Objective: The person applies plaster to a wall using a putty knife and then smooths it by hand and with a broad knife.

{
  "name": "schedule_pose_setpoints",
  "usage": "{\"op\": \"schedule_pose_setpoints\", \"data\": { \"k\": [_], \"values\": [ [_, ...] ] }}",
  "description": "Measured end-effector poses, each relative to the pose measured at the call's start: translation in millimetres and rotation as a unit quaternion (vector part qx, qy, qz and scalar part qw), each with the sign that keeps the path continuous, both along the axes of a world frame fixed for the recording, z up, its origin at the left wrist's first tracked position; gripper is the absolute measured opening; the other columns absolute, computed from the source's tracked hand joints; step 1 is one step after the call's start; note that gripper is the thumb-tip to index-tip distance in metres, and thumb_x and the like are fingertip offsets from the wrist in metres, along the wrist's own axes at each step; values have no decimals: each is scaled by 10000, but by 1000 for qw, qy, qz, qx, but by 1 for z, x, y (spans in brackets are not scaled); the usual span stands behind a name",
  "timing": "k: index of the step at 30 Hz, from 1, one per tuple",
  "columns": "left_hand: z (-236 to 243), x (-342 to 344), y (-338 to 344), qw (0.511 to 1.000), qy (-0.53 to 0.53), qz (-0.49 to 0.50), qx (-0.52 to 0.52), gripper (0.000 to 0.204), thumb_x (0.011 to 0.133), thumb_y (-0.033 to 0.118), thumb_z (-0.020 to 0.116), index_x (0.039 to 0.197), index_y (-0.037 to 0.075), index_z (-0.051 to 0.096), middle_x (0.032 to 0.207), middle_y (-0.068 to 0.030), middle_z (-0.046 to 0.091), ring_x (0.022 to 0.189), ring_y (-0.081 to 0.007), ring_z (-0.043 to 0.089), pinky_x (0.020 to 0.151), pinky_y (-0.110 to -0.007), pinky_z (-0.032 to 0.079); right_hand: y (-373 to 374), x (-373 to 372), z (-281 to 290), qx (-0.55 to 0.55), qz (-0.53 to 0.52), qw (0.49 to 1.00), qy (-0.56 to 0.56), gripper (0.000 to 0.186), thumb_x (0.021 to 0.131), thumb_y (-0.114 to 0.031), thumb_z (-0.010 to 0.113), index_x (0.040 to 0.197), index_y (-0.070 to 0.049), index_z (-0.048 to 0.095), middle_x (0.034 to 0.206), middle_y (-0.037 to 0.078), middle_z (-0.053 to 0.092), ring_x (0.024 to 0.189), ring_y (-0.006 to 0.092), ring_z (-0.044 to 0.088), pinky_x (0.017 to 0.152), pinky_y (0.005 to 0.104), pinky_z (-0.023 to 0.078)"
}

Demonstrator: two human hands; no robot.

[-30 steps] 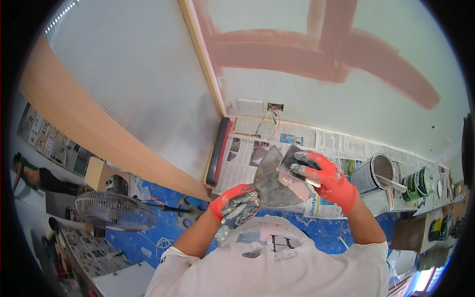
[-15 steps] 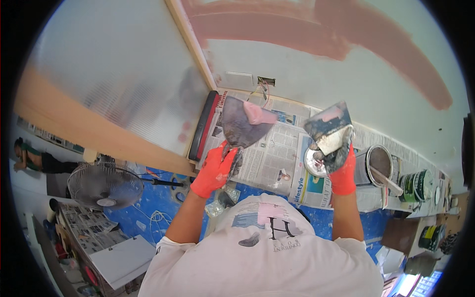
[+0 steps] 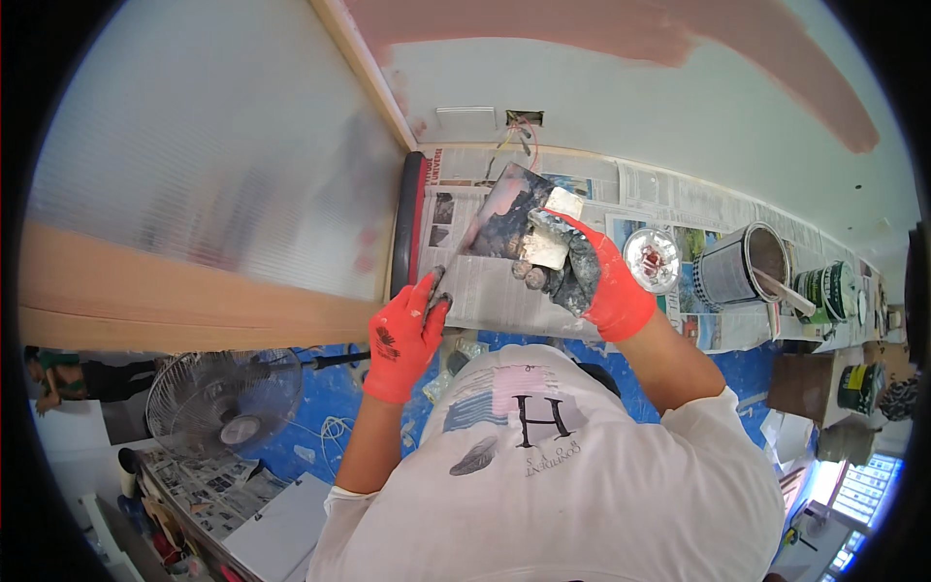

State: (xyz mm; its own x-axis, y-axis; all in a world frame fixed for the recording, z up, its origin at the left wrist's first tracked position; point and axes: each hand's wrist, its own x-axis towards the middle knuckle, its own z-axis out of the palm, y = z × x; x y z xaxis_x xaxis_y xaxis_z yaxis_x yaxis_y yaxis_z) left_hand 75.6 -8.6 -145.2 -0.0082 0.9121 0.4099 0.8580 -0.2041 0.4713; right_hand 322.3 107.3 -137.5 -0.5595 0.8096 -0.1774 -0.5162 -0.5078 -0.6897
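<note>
Both my hands wear orange gloves with grey, putty-smeared palms. My right hand [image 3: 606, 283] is closed round a wide scraper; its dark blade [image 3: 516, 211] carries pink filler smears, and a whitish grip piece shows by the fingers. My left hand [image 3: 405, 335] is closed on the handle of a putty knife [image 3: 473, 233], whose blade is turned nearly edge-on. The two blades meet or overlap above the newspaper; whether they touch I cannot tell. Right of my right hand lies a round silvery lid [image 3: 652, 260] with reddish residue in its middle.
Ahead stands a pale wall [image 3: 601, 92] with pink filler bands and an open socket box [image 3: 525, 118] with loose wires. Newspaper [image 3: 495, 306] covers the ledge. A tin [image 3: 739, 267] with a stick and a green-labelled bucket [image 3: 824, 291] stand right. A fan [image 3: 225, 400] is left.
My right hand has swung left and turned, bringing its scraper against or over the left knife. The left blade has tilted from face-on to edge-on. The pink lump seen on it no longer shows.
</note>
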Motion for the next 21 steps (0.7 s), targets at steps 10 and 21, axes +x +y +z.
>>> {"op": "schedule_pose_setpoints", "data": {
  "k": [10,21],
  "values": [
    [-40,-78,-58,980,39,-71,-180,353,871,120,702,1207,35,636,923,-170,674,788,-369,656,673,-428,523,11,-95,7,13,-67,988,138,383,985,-335,552,1224,-37,587,1060,125,687,683,231,664,631,356,571],
    [-19,-114,-83,969,-134,-15,-205,273,866,113,672,1107,-13,643,927,-222,668,799,-412,648,692,-447,518,191,-279,-174,-10,-195,957,215,281,947,-240,641,1115,-20,596,999,121,684,835,270,684,709,371,572]
  ]
}}
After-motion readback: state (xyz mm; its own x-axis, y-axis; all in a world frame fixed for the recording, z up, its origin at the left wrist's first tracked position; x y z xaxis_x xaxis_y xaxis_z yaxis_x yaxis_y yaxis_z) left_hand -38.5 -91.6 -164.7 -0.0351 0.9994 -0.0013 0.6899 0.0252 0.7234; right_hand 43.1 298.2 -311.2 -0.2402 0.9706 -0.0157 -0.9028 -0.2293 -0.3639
